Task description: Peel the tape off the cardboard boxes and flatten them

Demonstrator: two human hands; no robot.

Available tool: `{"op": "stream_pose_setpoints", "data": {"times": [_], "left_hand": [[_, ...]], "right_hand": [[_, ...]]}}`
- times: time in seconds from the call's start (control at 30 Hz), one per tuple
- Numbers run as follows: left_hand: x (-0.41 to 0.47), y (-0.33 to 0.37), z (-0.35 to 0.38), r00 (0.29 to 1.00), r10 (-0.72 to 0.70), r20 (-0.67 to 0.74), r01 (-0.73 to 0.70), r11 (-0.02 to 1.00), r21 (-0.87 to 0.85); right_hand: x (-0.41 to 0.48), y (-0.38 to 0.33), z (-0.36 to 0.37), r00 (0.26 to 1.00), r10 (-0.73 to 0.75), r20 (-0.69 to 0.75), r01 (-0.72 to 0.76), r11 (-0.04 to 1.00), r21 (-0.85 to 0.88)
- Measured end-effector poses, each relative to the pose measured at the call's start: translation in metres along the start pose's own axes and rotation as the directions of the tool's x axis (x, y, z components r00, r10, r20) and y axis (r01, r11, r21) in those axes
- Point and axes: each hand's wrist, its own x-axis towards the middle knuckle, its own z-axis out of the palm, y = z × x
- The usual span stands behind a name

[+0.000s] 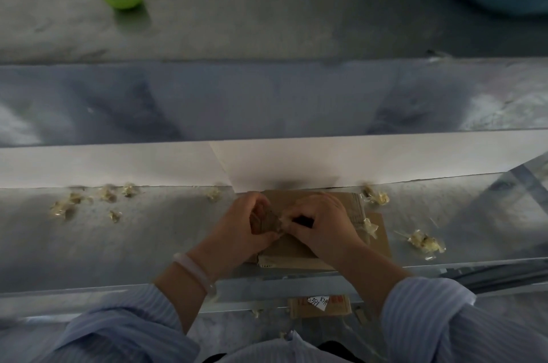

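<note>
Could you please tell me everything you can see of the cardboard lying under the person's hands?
The cardboard is brown, flattened and layered. It lies flat on the shiny metal table near its front edge, and its far edge reaches the white paper strip. Faint printed lines mark its far right corner. The left hand grips a raised flap at its middle, while the right hand seems to pinch pale tape there. A crumpled tape wad sits on its right side.
</note>
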Motion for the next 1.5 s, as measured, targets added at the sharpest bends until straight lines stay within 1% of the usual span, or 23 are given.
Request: {"op": "stream_pose_setpoints", "data": {"times": [0.07,0.17,0.27,0.37,0.53,0.63,0.77,1.0,1.1,1.23,1.33,1.4,1.5], "left_hand": [[0.0,-0.004,-0.001,1.0,0.005,0.02,-0.006,0.998,0.056],[-0.002,-0.006,-0.003,0.999,0.016,0.04,-0.018,0.999,0.051],[-0.003,-0.008,-0.002,0.994,0.074,0.077,-0.082,0.992,0.097],[-0.004,-0.013,0.003,0.991,0.121,0.058,-0.128,0.984,0.125],[-0.009,-0.012,0.005,0.984,0.177,0.005,-0.176,0.974,0.146],[-0.011,-0.007,0.004,0.974,0.226,-0.019,-0.216,0.95,0.226],[-0.018,-0.003,0.007,0.962,0.271,-0.016,-0.254,0.919,0.3],[-0.025,-0.006,0.007,0.959,0.278,-0.063,-0.254,0.933,0.257],[-0.029,-0.008,0.009,0.958,0.267,-0.103,-0.237,0.942,0.237],[-0.032,-0.007,0.008,0.967,0.204,-0.153,-0.177,0.968,0.176],[-0.034,-0.002,0.008,0.971,0.135,-0.196,-0.101,0.98,0.174],[-0.033,0.001,0.008,0.97,0.075,-0.229,-0.048,0.991,0.124],[-0.031,0.0,0.01,0.966,0.039,-0.256,-0.032,0.999,0.034]], "right_hand": [[0.0,0.001,0.0,1.0,-0.01,0.008,0.01,1.0,-0.005],[-0.001,0.003,-0.002,0.999,-0.003,0.034,0.003,1.0,0.009],[-0.001,0.004,-0.004,0.997,0.017,0.076,-0.018,1.0,0.016],[-0.001,0.003,-0.005,0.996,0.022,0.091,-0.023,1.0,0.014],[-0.002,0.001,-0.008,0.994,0.056,0.098,-0.063,0.996,0.065],[-0.002,-0.001,-0.01,0.991,0.076,0.108,-0.085,0.993,0.08],[-0.003,0.0,-0.01,0.99,0.075,0.117,-0.085,0.993,0.083],[-0.003,-0.001,-0.008,0.991,0.084,0.101,-0.097,0.988,0.122],[0.0,-0.007,-0.005,0.995,0.081,0.061,-0.085,0.993,0.079],[0.004,-0.021,-0.002,0.993,0.114,0.023,-0.115,0.993,0.013],[0.01,-0.026,0.0,0.989,0.14,0.053,-0.14,0.99,0.011],[0.012,-0.028,0.001,0.988,0.133,0.08,-0.132,0.991,-0.016],[0.015,-0.03,0.0,0.989,0.099,0.111,-0.099,0.995,-0.005]]}}
